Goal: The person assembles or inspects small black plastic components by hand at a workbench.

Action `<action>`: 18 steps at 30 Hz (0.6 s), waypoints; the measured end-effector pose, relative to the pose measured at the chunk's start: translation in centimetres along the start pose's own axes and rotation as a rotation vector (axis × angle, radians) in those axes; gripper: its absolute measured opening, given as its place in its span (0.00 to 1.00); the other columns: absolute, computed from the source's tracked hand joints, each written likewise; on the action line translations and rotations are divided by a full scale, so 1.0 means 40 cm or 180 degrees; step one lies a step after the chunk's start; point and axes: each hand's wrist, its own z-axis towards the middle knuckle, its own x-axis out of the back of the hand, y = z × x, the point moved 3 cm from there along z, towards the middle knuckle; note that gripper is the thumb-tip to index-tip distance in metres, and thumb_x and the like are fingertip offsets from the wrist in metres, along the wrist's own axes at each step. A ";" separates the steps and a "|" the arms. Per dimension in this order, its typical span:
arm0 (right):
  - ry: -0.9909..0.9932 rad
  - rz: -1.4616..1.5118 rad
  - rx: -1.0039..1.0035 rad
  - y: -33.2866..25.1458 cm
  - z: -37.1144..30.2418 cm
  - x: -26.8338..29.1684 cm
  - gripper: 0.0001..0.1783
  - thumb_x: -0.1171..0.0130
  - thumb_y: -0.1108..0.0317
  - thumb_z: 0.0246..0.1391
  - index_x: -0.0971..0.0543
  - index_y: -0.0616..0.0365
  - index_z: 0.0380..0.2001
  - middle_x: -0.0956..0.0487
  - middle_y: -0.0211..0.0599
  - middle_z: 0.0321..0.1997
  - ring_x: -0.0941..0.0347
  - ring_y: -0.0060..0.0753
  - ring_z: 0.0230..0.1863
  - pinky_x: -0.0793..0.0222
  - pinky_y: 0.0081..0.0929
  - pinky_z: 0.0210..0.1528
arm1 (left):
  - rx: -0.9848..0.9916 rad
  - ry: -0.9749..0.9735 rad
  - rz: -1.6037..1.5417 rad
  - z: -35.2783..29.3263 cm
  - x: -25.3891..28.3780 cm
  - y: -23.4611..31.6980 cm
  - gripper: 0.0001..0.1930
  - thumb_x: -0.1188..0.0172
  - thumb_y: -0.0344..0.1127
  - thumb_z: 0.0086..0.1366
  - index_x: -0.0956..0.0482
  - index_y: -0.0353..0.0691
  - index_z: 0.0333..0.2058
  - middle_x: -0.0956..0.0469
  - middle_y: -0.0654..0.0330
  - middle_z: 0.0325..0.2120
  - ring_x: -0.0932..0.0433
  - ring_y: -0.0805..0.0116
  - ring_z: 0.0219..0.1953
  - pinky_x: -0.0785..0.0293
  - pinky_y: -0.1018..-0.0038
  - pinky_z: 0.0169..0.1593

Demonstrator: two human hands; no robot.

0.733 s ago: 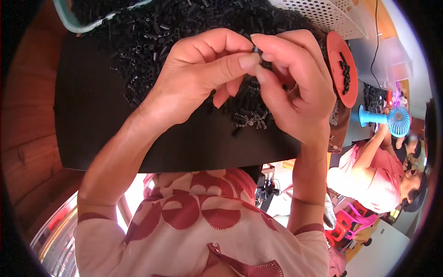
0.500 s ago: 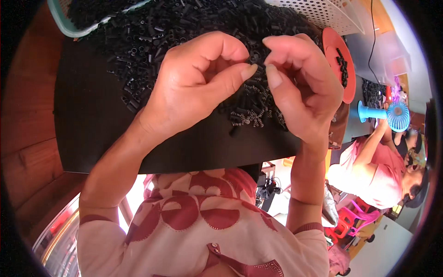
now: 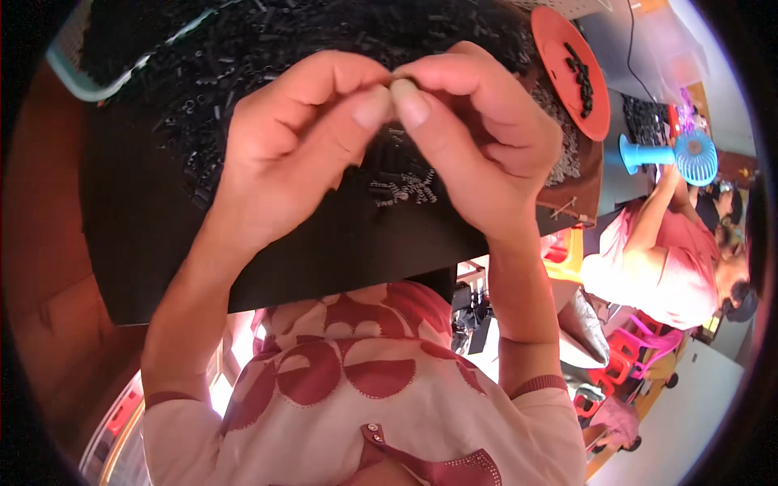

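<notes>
Left hand [image 3: 300, 154] and right hand [image 3: 478, 138] raised together above the black mat [image 3: 162, 235], thumbs and forefingers pinched shut, tips pressed against each other at the middle. Something tiny nipped between the fingertips [image 3: 395, 81], too small and too covered to identify. Remaining fingers curled in toward the palms. Directly below the hands, on the mat, a small cluster of springs [image 3: 403, 190]. Across the far part of the mat, a wide heap of small black parts [image 3: 267, 49]. Past the mat's far left corner, a pale green tray rim [image 3: 77, 77]. Off the mat's right edge, an orange dish [image 3: 559, 57] carrying a few black pieces, then a blue handheld fan [image 3: 677, 154], with another person's arm [image 3: 648, 219] beside it
</notes>
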 end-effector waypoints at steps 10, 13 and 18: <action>0.0001 -0.0442 0.0373 -0.014 -0.053 0.017 0.07 0.34 0.79 0.54 0.18 0.60 0.37 0.24 0.35 0.26 0.30 0.33 0.25 0.34 0.28 0.27 | 0.0424 -0.0503 -0.0236 -0.003 -0.015 -0.033 0.16 0.52 0.44 0.80 0.24 0.36 0.48 0.22 0.64 0.29 0.31 0.80 0.19 0.39 0.83 0.19; -0.0195 -0.0630 0.0570 -0.019 -0.042 0.035 0.09 0.35 0.81 0.56 0.18 0.65 0.41 0.23 0.35 0.29 0.28 0.27 0.28 0.34 0.22 0.29 | 0.0547 -0.0538 -0.0317 -0.003 -0.019 -0.039 0.15 0.51 0.43 0.79 0.24 0.36 0.48 0.22 0.64 0.29 0.31 0.80 0.19 0.40 0.83 0.19; -0.0299 -0.0933 0.0185 -0.035 -0.020 0.075 0.10 0.39 0.83 0.61 0.18 0.66 0.46 0.26 0.24 0.33 0.33 0.11 0.28 0.39 0.13 0.29 | 0.0291 -0.0261 -0.0660 0.007 0.009 -0.024 0.12 0.46 0.41 0.77 0.21 0.38 0.41 0.19 0.65 0.30 0.27 0.83 0.25 0.34 0.85 0.23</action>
